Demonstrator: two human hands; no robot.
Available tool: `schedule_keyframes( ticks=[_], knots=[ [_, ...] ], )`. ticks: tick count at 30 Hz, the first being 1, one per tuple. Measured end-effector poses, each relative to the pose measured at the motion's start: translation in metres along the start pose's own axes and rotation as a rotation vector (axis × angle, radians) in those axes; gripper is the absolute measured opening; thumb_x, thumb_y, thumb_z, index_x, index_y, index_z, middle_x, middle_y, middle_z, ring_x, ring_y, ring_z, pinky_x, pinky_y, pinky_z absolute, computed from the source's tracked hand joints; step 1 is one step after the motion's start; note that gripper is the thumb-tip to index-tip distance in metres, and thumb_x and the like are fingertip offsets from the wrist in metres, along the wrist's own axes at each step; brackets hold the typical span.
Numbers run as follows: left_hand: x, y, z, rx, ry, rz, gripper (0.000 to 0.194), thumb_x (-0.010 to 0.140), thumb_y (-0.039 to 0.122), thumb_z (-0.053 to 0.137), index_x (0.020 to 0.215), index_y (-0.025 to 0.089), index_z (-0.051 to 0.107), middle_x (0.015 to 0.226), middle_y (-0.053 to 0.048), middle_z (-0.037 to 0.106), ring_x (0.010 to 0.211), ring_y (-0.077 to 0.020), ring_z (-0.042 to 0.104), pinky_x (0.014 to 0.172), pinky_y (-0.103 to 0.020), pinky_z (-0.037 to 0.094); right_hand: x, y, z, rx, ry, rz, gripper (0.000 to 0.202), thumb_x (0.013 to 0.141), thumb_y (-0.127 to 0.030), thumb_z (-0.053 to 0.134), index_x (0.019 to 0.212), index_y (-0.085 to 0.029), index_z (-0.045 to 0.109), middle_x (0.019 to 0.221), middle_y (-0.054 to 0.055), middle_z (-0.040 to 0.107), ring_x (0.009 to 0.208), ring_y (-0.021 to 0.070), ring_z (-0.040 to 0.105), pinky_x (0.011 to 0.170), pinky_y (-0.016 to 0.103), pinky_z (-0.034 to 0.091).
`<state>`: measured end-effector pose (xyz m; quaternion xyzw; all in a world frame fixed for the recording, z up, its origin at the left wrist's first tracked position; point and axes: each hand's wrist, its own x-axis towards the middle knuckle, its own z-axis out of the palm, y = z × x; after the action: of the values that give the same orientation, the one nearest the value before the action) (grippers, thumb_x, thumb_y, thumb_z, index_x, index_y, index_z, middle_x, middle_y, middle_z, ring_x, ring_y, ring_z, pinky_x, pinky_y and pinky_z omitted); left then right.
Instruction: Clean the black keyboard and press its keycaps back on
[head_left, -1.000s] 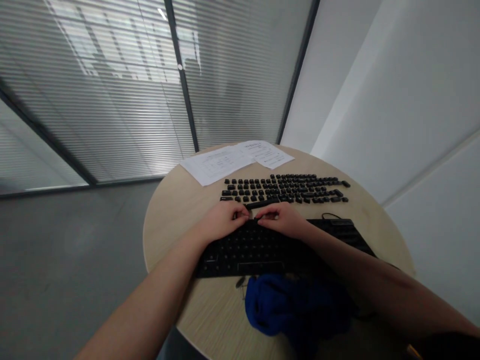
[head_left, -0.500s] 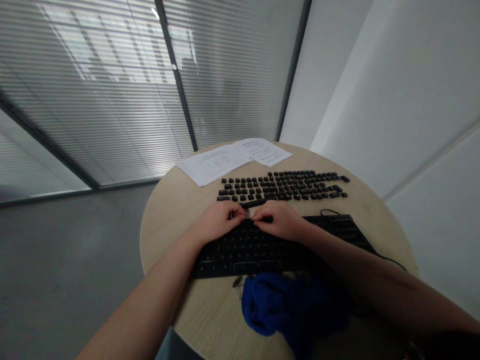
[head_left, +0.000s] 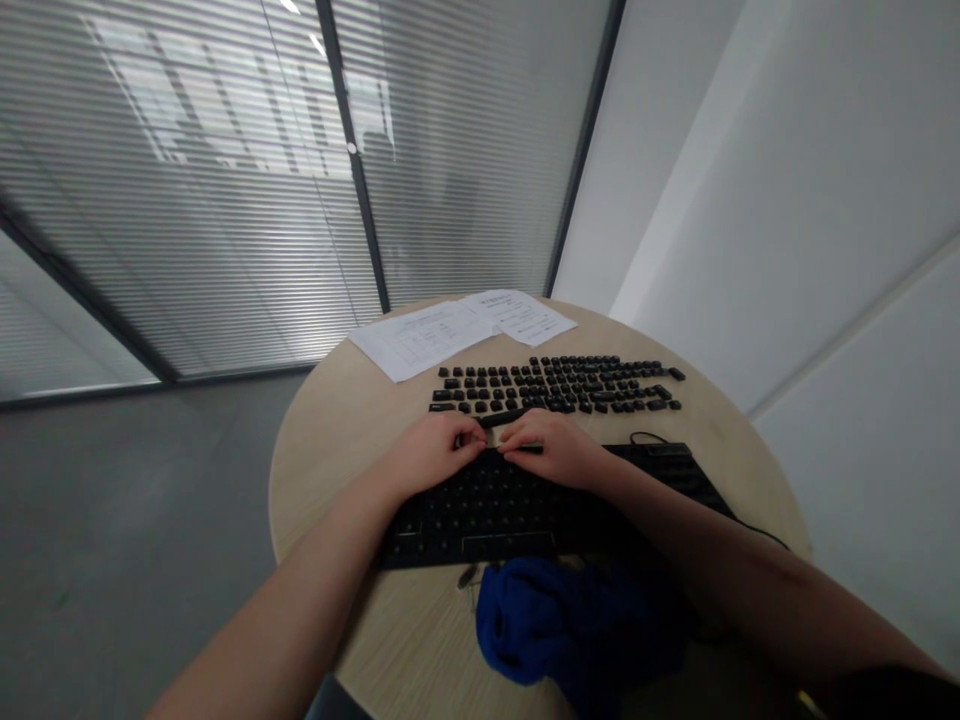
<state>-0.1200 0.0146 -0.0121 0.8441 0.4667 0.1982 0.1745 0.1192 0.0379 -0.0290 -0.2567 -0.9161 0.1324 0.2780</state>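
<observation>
**Keyboard base mostly stripped, caps in rows, both hands at the far edge**

Keyboard sits mid-table, just in front of the wearer. My read on progress: main block has bare key positions and an empty outlined slot at the near edge, so cap removal there looks largely done. Can't confirm what's left: hands cover part of the far edge, right forearm shades the right side.

Orientation: long axis runs left-right across the wearer, roughly level. Slot edge faces the wearer, opposite long edge faces the papers. Lies flat AFAICT.

Left hand: over the far edge, thumb and fingers curled nearly together. Right hand: just beside it, same near-closed pinch, fingertips facing the left's. Can't tell if either has hold of a small part.

Just beyond: long black bar, then loose keycaps in rows. Papers farther out. Blue cloth on the near side, small dark oval item beside it. All on the round table.
</observation>
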Motion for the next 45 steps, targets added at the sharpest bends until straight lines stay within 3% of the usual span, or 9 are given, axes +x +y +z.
schedule_keyframes(
  ticks=[5, 11, 13, 17, 21, 28, 37, 41, 45],
  knots=[
    [-0.004, 0.007, -0.001, 0.054, 0.048, 0.084, 0.020, 0.090, 0.020, 0.059, 0.099, 0.023, 0.077, 0.095, -0.004, 0.074, 0.091, -0.0198, 0.066, 0.085, -0.033, 0.049, 0.012, 0.000, -0.041, -0.112, 0.135, 0.063, 0.013, 0.091, -0.022, 0.068, 0.092, -0.025, 0.081, 0.103, 0.005, 0.079, 0.100, 0.0200, 0.071, 0.094, 0.035, 0.053],
    [-0.006, 0.015, 0.002, 0.095, 0.025, 0.161, 0.034, 0.091, 0.010, 0.054, 0.106, 0.028, 0.079, 0.101, -0.003, 0.071, 0.096, -0.0193, 0.065, 0.085, -0.031, 0.051, 0.060, 0.063, -0.085, -0.506, -0.086, 0.420, 0.022, 0.092, -0.028, 0.063, 0.104, -0.024, 0.081, 0.112, 0.007, 0.077, 0.108, 0.0269, 0.069, 0.098, 0.041, 0.051],
    [-0.006, 0.016, 0.003, 0.124, 0.014, 0.153, 0.036, 0.089, 0.008, 0.055, 0.106, 0.029, 0.080, 0.100, -0.003, 0.071, 0.097, -0.0205, 0.065, 0.086, -0.033, 0.051, 0.077, 0.089, -0.087, -0.575, -0.147, 0.522, 0.024, 0.090, -0.025, 0.064, 0.107, -0.023, 0.081, 0.118, 0.008, 0.076, 0.112, 0.0280, 0.067, 0.100, 0.040, 0.049],
    [-0.007, 0.017, 0.007, 0.184, 0.018, 0.145, 0.039, 0.089, 0.006, 0.056, 0.105, 0.031, 0.080, 0.097, -0.003, 0.071, 0.097, -0.0217, 0.064, 0.087, -0.034, 0.051, 0.097, 0.125, -0.077, -0.578, -0.226, 0.560, 0.025, 0.086, -0.020, 0.067, 0.105, -0.024, 0.082, 0.116, 0.006, 0.077, 0.110, 0.0248, 0.068, 0.098, 0.033, 0.049],
    [-0.010, 0.027, 0.007, 0.293, -0.010, 0.135, 0.040, 0.087, 0.003, 0.056, 0.104, 0.030, 0.080, 0.094, -0.006, 0.069, 0.095, -0.0246, 0.063, 0.082, -0.036, 0.052, 0.106, 0.142, -0.069, -0.559, -0.291, 0.573, 0.023, 0.085, -0.022, 0.068, 0.102, -0.023, 0.082, 0.108, 0.005, 0.079, 0.098, 0.0207, 0.070, 0.088, 0.027, 0.051],
    [-0.015, 0.057, 0.000, 0.395, -0.128, 0.023, 0.030, 0.089, 0.003, 0.050, 0.097, 0.015, 0.077, 0.101, -0.013, 0.069, 0.098, -0.0294, 0.063, 0.080, -0.040, 0.055, 0.112, 0.157, -0.061, -0.513, -0.356, 0.573, 0.022, 0.079, -0.019, 0.073, 0.098, -0.024, 0.083, 0.096, 0.003, 0.079, 0.088, 0.0179, 0.069, 0.080, 0.024, 0.050],
    [-0.017, 0.059, 0.005, 0.393, -0.088, 0.064, 0.025, 0.085, 0.004, 0.053, 0.092, 0.014, 0.075, 0.095, -0.013, 0.072, 0.090, -0.0273, 0.064, 0.076, -0.039, 0.055, 0.117, 0.144, -0.055, -0.490, -0.274, 0.532, 0.016, 0.080, -0.019, 0.073, 0.094, -0.020, 0.082, 0.096, 0.004, 0.080, 0.088, 0.0168, 0.069, 0.081, 0.025, 0.050],
    [-0.017, 0.057, 0.008, 0.386, -0.032, 0.070, 0.026, 0.088, 0.004, 0.051, 0.091, 0.014, 0.076, 0.099, -0.015, 0.070, 0.096, -0.0291, 0.062, 0.079, -0.041, 0.055, 0.104, 0.111, -0.068, -0.458, -0.150, 0.496, 0.020, 0.086, -0.026, 0.069, 0.102, -0.021, 0.080, 0.101, 0.004, 0.078, 0.090, 0.0177, 0.068, 0.086, 0.029, 0.050],
    [-0.018, 0.058, 0.008, 0.405, -0.062, 0.067, 0.030, 0.089, 0.003, 0.050, 0.104, 0.013, 0.074, 0.102, -0.014, 0.071, 0.095, -0.0288, 0.064, 0.079, -0.041, 0.056, 0.058, 0.056, -0.074, -0.240, 0.035, 0.382, 0.020, 0.085, -0.032, 0.070, 0.099, -0.022, 0.081, 0.088, 0.003, 0.076, 0.082, 0.0184, 0.068, 0.081, 0.031, 0.051]
  ],
)
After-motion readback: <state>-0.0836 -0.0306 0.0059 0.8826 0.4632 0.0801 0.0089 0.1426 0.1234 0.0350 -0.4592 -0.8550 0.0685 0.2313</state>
